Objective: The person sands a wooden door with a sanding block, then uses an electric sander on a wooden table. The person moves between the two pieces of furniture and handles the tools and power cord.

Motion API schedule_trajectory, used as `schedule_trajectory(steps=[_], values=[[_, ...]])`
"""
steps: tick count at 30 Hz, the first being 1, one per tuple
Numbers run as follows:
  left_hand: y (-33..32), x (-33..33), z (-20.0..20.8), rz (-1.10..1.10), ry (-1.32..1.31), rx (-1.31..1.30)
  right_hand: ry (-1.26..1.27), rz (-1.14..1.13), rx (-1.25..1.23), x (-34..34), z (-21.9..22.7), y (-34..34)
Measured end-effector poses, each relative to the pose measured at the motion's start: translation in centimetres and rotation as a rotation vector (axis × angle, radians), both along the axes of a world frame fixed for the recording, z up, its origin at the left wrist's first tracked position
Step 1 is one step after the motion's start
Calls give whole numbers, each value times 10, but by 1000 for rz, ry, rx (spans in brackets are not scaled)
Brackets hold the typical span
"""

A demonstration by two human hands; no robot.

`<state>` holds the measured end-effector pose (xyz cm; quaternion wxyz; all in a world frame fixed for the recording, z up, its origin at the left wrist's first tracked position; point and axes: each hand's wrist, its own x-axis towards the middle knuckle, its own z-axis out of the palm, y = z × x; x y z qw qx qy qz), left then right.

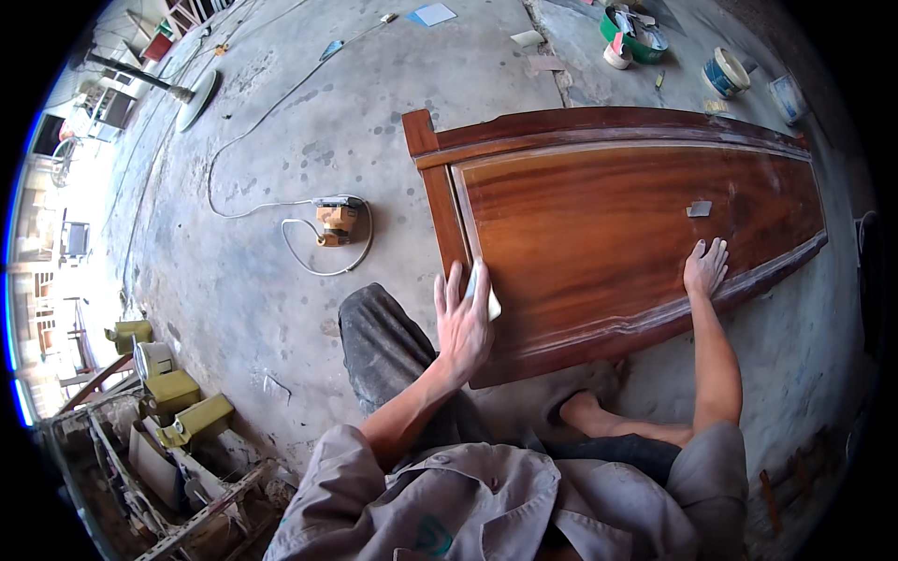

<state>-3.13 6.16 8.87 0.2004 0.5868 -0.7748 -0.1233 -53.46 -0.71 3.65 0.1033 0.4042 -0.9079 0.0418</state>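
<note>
A reddish-brown wooden panel (580, 234) with a raised frame lies flat before me, whitish dust along its inner edges. At its left end my left hand (463, 327) presses a folded piece of sandpaper (493, 304), pale with a bluish side, against the frame's inner edge. The sheet sits between thumb and fingers, partly hidden by them. My right hand (705, 269) rests on the panel near the close edge, palm down, fingers stretched out and holding nothing. A small pale scrap of paper (699, 208) lies on the panel just beyond it.
Left of the panel, an orange power sander (336, 222) sits on the concrete floor (271, 309), its cord looping away. A green basin (641, 37) and a paint bucket (726, 73) stand at the far right. Yellowish metal parts (195, 418) and scrap crowd the lower left.
</note>
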Motion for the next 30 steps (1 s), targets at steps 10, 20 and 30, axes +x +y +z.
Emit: schedule_trajectory(steps=[10,20,30], values=[[-64,46,-6,-209,-63,-165,29,48,-67,-10,-8,2],[-119,55,-17,-238,-81,-234,55,86,-55,-19,-8,2],[-113,48,-10,-280,-70,-289,74,120,-81,-20,-9,6]])
